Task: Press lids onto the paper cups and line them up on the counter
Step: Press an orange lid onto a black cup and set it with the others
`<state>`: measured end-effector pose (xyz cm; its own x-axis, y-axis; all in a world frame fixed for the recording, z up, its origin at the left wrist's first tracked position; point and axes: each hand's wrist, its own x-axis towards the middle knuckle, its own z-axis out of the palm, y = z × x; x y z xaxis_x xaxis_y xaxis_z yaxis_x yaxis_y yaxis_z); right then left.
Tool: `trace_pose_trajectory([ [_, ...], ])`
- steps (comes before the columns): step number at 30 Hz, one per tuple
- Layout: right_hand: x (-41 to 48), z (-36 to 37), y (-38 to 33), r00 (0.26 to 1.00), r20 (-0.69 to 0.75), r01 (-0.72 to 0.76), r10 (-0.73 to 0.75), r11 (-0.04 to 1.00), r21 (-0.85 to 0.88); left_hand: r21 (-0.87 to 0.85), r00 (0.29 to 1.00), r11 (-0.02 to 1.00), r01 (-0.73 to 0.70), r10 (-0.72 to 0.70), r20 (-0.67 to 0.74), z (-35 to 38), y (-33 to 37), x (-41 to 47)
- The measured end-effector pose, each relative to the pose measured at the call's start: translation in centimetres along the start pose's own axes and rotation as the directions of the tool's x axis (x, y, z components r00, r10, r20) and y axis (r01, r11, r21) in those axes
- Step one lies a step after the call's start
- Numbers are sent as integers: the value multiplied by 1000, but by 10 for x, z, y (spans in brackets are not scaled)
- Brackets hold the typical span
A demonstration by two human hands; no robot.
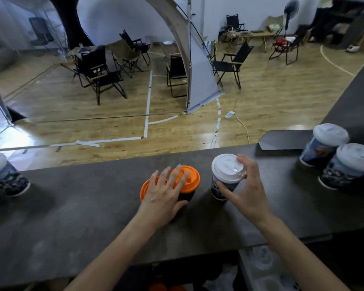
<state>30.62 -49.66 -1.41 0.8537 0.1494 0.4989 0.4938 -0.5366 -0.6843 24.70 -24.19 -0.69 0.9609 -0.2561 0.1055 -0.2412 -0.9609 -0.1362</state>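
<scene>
While the lids go on: a person works at a dark table [93, 196], with paper cups at its middle and at both ends.
Left side: the left hand [164, 192] lies spread, fingers straight, flat on the orange lid [187, 177] of the orange-lidded cup [185, 195]. The thumb rests low beside the cup wall.
Why flat: an open palm likely spreads the push evenly, so the rim seats all round.
Behind that hand: a second orange rim [143, 189] shows. Whether it is a loose lid or another cup cannot be told.
Right side: the right hand [243, 192] pinches the white-lidded cup [223, 185], thumb on the wall and curled fingers on the far edge of the white lid [225, 165].
Why pinched: thumb below and fingers above suggest a squeeze to snap the rim down, or a hold for sliding the cup into line.
Axis: both cups stand upright, long axis vertical and lids up. Their lean looks like lens distortion.
Facing: the white lid's sip end seems to sit under the fingers, on the far right. The orange lid's is hidden.
Row: the two cups stand near each other but apart.
Already capped: two lidded cups [324, 148] stand touching at the right end, by a dark board [286, 139].
Far left: a lone lidded cup [2, 175] stands well apart from the others.
</scene>
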Motion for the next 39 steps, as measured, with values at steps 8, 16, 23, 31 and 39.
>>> trace_pose_trajectory([
  [8,1,-3,5,999,34,41,-42,999,27,-61,979,996,-71,82,186,-15,-15,18],
  [16,-1,-5,8,998,52,27,-28,999,29,-147,960,988,-54,92,266,-26,-22,10],
  [23,-8,2,15,992,82,-101,95,992,73,-167,973,985,-46,82,217,-30,-26,4],
  [31,-22,13,23,963,143,-257,228,936,240,-347,991,935,-70,26,-130,-45,-7,-9],
  [39,-31,-4,39,959,202,-251,199,927,278,-908,954,419,15,-279,-113,-44,122,60],
])
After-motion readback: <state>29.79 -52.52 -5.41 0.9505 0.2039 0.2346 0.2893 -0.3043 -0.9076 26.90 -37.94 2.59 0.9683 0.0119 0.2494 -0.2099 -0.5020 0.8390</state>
